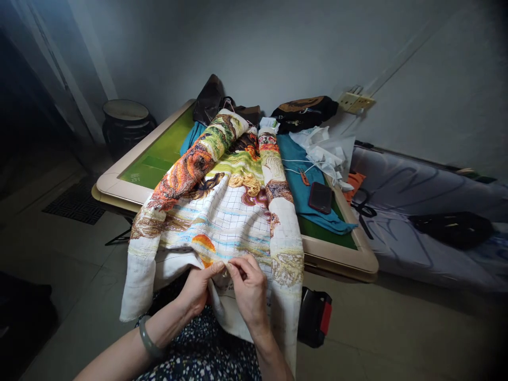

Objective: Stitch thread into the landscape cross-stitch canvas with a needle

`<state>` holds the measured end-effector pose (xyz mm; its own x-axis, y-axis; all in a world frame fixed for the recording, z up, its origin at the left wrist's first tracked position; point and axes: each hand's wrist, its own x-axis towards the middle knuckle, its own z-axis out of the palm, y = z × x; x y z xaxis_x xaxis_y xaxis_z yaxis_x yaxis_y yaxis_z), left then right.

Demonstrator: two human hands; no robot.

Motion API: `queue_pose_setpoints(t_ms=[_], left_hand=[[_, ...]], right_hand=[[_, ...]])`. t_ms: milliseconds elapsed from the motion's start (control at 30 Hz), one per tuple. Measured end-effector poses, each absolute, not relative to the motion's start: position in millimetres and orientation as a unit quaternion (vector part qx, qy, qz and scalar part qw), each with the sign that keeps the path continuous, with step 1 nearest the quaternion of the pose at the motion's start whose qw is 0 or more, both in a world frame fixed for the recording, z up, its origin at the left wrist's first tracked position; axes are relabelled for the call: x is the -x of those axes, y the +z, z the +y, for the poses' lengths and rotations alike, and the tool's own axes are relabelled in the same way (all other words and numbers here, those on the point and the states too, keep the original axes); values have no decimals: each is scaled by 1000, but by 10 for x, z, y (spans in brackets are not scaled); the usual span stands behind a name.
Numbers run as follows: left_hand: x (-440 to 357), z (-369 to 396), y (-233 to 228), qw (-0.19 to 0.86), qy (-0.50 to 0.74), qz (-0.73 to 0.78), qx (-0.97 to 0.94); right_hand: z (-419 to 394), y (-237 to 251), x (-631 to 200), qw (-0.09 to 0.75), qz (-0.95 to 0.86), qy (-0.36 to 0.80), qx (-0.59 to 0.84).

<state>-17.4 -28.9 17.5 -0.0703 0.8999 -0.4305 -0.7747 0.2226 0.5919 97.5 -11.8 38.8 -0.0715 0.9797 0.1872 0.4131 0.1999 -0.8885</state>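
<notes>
A large cross-stitch cloth (222,211) with a printed grid drapes from the table to the lap, both long sides rolled up. My left hand (198,287) is closed on its lower part, thumb on top and fingers underneath. Close beside it, my right hand (251,290) is pinched at the cloth; whatever lies between thumb and finger is too small to make out. An orange stitched half-circle (203,244) shows just above the left thumb. Yellow thread (246,183) lies in a loose bundle on the cloth farther up.
The green-topped table (105,182) has a pale raised rim. To the right on it are a teal cloth (296,182), a dark phone (320,198), a small orange tool (304,178) and white crumpled packaging (323,151). Black scissors (364,203) lie beyond the rim.
</notes>
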Motion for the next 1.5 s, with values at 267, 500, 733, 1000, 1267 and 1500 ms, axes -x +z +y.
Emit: queue_pose_setpoints(t_ms=[267,500,733,1000,1267,1500], left_hand=[[172,-280,226,673,621,387,-109],[172,-288,217,665,630,385,-113],[177,-295,232,658,636,392,-93],[172,-305,209,657,633,394,-111],[164,-302,202,658,632,398,-99],[167,-300,207,660,629,395,-113]], right_hand=[[-8,365,-1020,492,-501,493,514],[13,274,-1118,514,-483,461,538],[28,248,-1113,592,-422,421,542],[-12,302,-1170,546,-452,444,548],[-179,422,-1127,373,-538,526,543],[-189,407,-1084,374,-538,527,542]])
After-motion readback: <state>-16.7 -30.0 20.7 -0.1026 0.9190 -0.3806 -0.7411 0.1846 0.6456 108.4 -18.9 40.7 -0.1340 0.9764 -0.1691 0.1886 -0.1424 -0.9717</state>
